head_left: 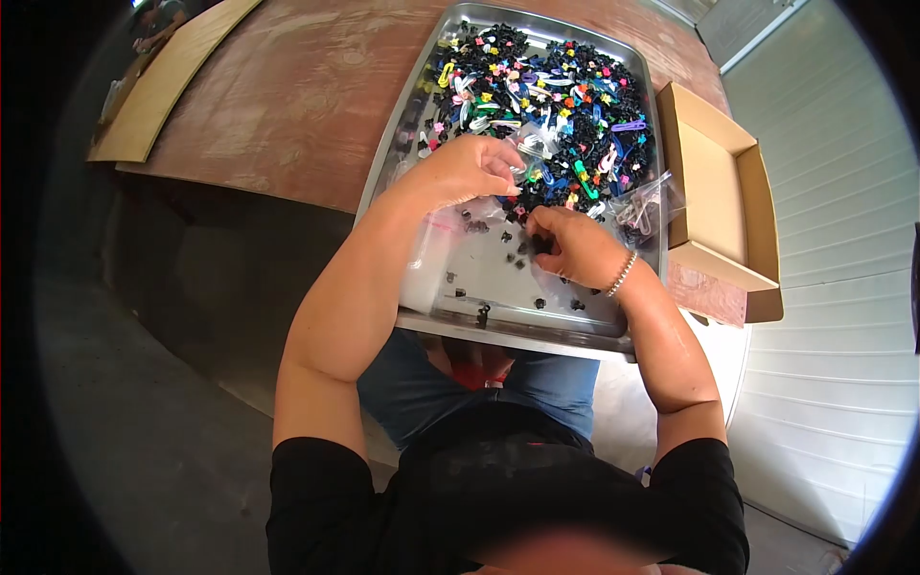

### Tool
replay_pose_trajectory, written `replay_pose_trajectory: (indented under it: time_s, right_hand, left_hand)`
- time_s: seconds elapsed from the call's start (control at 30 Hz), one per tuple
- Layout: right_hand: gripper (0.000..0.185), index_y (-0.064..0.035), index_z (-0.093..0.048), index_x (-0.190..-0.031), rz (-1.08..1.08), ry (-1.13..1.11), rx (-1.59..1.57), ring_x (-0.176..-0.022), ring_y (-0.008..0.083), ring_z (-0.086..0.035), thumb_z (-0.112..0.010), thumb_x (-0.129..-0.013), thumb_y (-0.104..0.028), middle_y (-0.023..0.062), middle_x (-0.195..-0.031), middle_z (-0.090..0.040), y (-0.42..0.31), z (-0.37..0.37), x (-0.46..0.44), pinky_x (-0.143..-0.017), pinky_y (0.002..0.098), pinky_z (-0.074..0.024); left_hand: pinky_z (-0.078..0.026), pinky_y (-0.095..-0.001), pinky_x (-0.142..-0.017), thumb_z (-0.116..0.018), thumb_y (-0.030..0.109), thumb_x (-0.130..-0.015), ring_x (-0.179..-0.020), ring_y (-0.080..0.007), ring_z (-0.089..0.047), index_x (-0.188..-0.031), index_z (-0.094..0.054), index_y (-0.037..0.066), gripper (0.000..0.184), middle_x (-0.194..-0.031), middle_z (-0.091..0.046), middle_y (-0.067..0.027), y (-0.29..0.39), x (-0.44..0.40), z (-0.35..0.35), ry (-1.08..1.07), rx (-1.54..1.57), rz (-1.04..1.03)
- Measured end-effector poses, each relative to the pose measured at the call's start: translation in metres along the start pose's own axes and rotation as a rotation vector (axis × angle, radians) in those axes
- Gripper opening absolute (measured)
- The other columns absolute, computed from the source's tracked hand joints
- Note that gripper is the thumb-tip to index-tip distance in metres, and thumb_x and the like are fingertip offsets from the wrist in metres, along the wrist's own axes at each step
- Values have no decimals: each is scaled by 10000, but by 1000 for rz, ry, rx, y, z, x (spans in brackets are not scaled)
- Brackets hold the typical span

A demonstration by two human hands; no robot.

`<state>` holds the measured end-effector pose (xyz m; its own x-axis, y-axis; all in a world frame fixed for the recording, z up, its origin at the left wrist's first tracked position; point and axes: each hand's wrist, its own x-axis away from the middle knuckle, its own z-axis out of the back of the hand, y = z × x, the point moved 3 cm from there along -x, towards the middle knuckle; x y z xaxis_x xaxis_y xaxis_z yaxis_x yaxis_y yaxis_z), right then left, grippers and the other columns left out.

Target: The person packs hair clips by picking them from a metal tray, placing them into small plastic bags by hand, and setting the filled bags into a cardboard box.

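Note:
A metal tray [517,326] in front of me holds a heap of small black hair clips [494,43] mixed with colourful snap clips. Over the tray's left part, my left hand [470,172] has its thumb and fingers curved round a clear plastic bag [539,142], which is hard to make out. Beside it, my right hand [580,249] is closed, with small dark clips between thumb and fingers. Loose black clips lie below both hands on the tray floor. Clear bags [426,264] rest along the tray's left side.
An open cardboard box [714,182] stands right of the tray. A clear bag with light-coloured clips [647,206] lies at the tray's right edge. The reddish wooden table [287,105] extends left, with a pale board [177,72] on it. Another person [158,21] is at the far left.

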<state>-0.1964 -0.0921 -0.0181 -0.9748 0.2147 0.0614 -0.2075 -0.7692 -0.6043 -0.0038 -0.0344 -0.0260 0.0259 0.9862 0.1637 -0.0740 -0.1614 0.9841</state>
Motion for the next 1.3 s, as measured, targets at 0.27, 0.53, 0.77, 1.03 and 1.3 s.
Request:
replay_pose_trajectory:
  time_s: [0.27,0.53,0.77,1.03,1.3]
  right_hand:
    - [211,-43,-594,-882,110,79,85,-744,257,-590,-712,-706,-40,119,-842,-585,8,-4,4,-691,342,-490]
    - [148,-27,-622,-912,-23,285,-230,-668,55,-534,-705,-789,-28,12,-825,-573,-34,51,2,-557,230,-424]
    - [199,-12,-660,-970,-7,349,21,-641,95,-568,-707,-776,-19,47,-815,-609,-54,84,-22,-582,242,-459]
    - [144,15,-667,-982,13,592,-259,-834,86,-625,-646,-839,25,45,-950,-686,-23,76,-29,-733,227,-515]
    - [124,-4,-680,-912,-102,347,-31,-664,109,-602,-684,-788,-12,50,-781,-660,14,60,-7,-603,250,-481]
  left_hand:
    - [-475,-242,-721,-718,27,-762,-788,-105,-602,-1117,-595,-52,384,-860,-636,-40,3,2,-4,20,48,-16]
    - [-490,-254,-778,-694,12,-782,-858,-110,-602,-1153,-592,-8,385,-946,-630,-34,12,5,-7,-76,-48,-24]
    - [-496,-263,-795,-711,26,-775,-876,-123,-618,-1118,-588,11,365,-927,-645,-36,13,9,-13,-147,42,-16]
    - [-494,-259,-779,-737,58,-757,-893,-132,-625,-1188,-580,18,461,-1001,-650,-64,16,9,-9,-80,268,-11]
    - [-470,-257,-740,-770,158,-759,-829,-110,-596,-1149,-630,72,424,-938,-654,-33,13,6,3,60,254,-14]
